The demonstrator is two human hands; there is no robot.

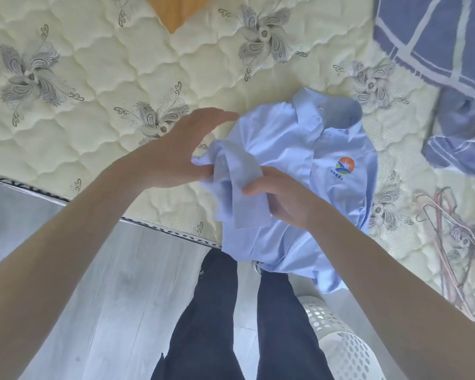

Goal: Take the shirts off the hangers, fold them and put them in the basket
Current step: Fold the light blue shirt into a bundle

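Observation:
A light blue shirt (294,149) with a round orange, blue and green chest logo lies front up on the quilted mattress (93,78), collar away from me, hem hanging over the near edge. My right hand (283,198) pinches its left sleeve, folded across the chest. My left hand (176,152) hovers flat by that sleeve's outer edge, thumb touching the cloth, fingers spread. A white perforated basket (343,344) stands on the floor at the lower right beside my legs. Bare wire hangers (450,237) lie on the mattress at the right.
Crumpled blue checked cloth (444,78) lies at the mattress's far right. An orange wooden corner (176,9) shows at the top. Pale plank floor (107,283) runs below the mattress edge, with my dark trousers (211,311) standing against it.

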